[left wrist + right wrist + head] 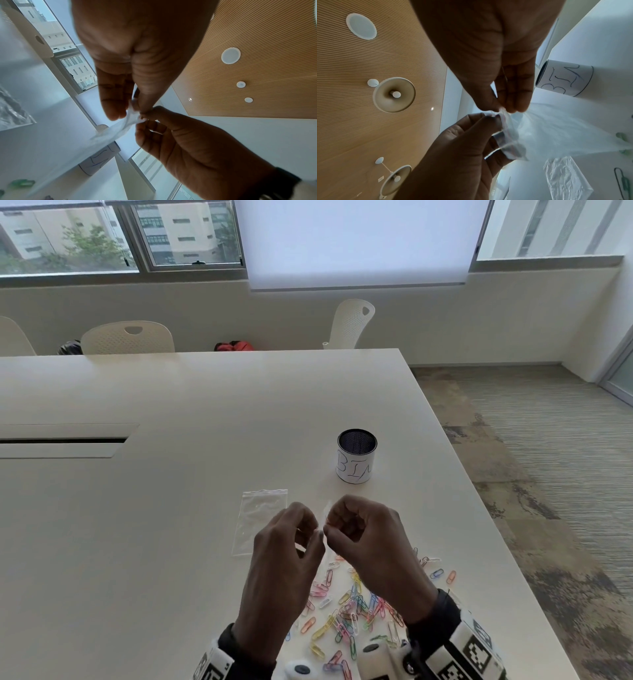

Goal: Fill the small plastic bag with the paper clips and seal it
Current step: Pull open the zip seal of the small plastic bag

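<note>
Both hands are raised above the white table (171, 508) and pinch the top edge of a small clear plastic bag (547, 128), which hangs between them. My left hand (317, 534) pinches one side of the mouth (132, 112). My right hand (329, 528) pinches the other side with thumb and fingers (504, 110). In the head view only a sliver of this bag (324, 510) shows. Several coloured paper clips (346, 611) lie scattered on the table under my wrists. I see no clips inside the held bag.
A second clear bag (260, 518) lies flat on the table left of my hands. A mesh cup labelled BIN (357, 457) stands behind them. The table's right edge (479, 508) runs close by. Chairs (126, 337) stand at the far side.
</note>
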Tool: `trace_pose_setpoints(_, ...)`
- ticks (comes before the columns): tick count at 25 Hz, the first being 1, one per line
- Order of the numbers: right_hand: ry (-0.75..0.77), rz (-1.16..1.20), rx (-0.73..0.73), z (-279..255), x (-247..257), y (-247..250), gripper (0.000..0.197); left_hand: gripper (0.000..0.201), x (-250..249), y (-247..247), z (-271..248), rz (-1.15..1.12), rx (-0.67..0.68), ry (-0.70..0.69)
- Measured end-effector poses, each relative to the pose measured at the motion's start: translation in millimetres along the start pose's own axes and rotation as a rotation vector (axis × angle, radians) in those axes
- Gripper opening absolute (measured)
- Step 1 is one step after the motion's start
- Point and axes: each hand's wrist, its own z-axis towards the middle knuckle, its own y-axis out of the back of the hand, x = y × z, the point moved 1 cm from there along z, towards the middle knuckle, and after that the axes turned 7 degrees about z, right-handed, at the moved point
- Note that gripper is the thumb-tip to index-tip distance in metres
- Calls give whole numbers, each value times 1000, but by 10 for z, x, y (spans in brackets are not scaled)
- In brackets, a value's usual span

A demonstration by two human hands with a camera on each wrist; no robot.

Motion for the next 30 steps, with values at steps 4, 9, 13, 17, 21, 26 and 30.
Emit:
trace_pose_setpoints(4,-21,-90,-57,-4,-32,34,15,27,10,-8,-26,35,-65,26)
trace_pose_setpoints(9,-80,-91,-119,-24,-4,62,15,29,0,22,-9,27,-158,40)
trace_pose_setpoints(13,-157,-29,14,-48,2,-22,30,28,-36,2,-14,-26,-160,39)
trace_pose_setpoints(17,-154,-72,0,-21,-41,-27,31,33,-38,-9,-22,-7,-144,41)
trace_pose_setpoints(21,-138,-138,-56,-11,-62,17,29,35,-2,18,1,39,-179,37)
trace_pose_setpoints(26,-115,-121,-50,10,-52,-4,28,34,-28,8,-1,34,-160,6)
trace_pose_setpoints(30,-90,-212,-82,43,-93,21,23,36,20,17,-3,44,-179,3)
